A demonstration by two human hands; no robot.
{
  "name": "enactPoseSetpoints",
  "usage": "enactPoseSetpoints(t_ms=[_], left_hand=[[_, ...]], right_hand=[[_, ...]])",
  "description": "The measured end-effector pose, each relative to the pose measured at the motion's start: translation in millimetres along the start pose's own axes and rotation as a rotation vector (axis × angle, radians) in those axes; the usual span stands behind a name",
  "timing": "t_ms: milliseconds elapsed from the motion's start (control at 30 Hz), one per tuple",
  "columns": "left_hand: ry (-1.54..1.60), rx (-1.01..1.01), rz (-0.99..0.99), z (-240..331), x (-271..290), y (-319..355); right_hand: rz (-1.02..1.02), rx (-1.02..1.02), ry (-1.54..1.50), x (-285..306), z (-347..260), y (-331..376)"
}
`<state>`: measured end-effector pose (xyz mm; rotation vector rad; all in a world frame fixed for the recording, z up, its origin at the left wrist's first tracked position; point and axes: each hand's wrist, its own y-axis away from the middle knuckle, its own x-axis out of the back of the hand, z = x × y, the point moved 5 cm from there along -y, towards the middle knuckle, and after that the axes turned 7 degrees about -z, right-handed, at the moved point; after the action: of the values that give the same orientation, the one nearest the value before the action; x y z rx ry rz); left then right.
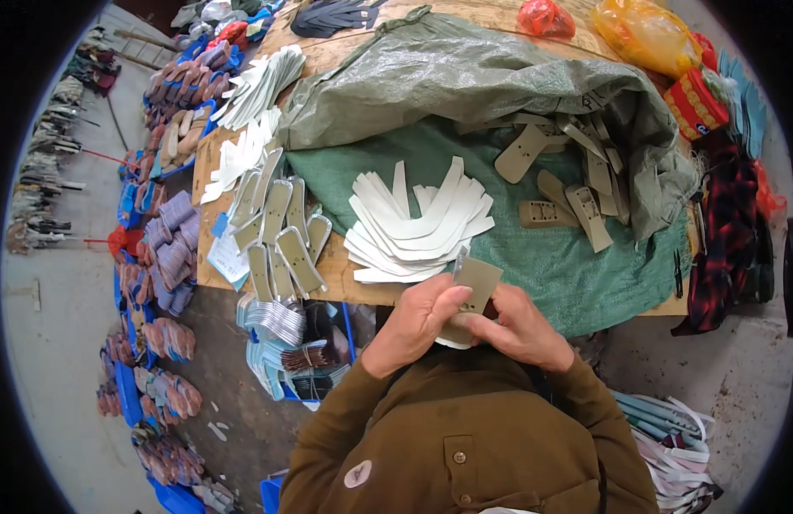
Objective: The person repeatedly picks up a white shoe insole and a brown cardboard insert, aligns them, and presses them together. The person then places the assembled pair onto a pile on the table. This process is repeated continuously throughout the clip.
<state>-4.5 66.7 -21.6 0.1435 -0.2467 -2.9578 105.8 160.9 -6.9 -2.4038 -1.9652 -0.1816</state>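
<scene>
In front of my chest, at the table's near edge, both hands grip one tan insole board (479, 278) with small holes in it. My left hand (413, 324) pinches its left side, the thumb lying on the face. From the other side my right hand (525, 325) closes round the lower part. A pale strip shows along its left edge and a white edge below; my fingers hide the rest. Just beyond lies a fanned pile of white U-shaped strips (422, 231). Loose tan insole boards (587, 218) lie to the right, and white-edged boards (276, 210) to the left.
A green woven sack (533, 283) covers much of the wooden table (371, 293), its grey-green part (413, 68) bunched behind. White pieces (263, 81) are stacked at the far left. Blue crates with bundled shoe parts (169, 236) line the floor left. A plaid cloth (726, 231) hangs right.
</scene>
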Motion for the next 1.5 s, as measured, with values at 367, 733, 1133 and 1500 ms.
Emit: enactPoseSetpoints(t_ms=[367,733,1133,1500], left_hand=[[-0.395,-0.092,-0.010,25.6,5.4,-3.0],[-0.589,-0.771,0.206,28.6,14.8,19.6],[-0.733,-0.650,0.378,6.9,6.8,13.0],[-0.851,-0.623,0.365,3.7,2.0,1.6]], right_hand=[[0.050,0.243,0.522,0.3,-2.3,-5.3],[-0.022,-0.128,-0.481,6.0,19.2,-18.9],[0.502,-0.014,-0.085,-13.2,1.4,-19.9],[0.440,-0.052,-0.339,-0.2,-5.3,-4.8]])
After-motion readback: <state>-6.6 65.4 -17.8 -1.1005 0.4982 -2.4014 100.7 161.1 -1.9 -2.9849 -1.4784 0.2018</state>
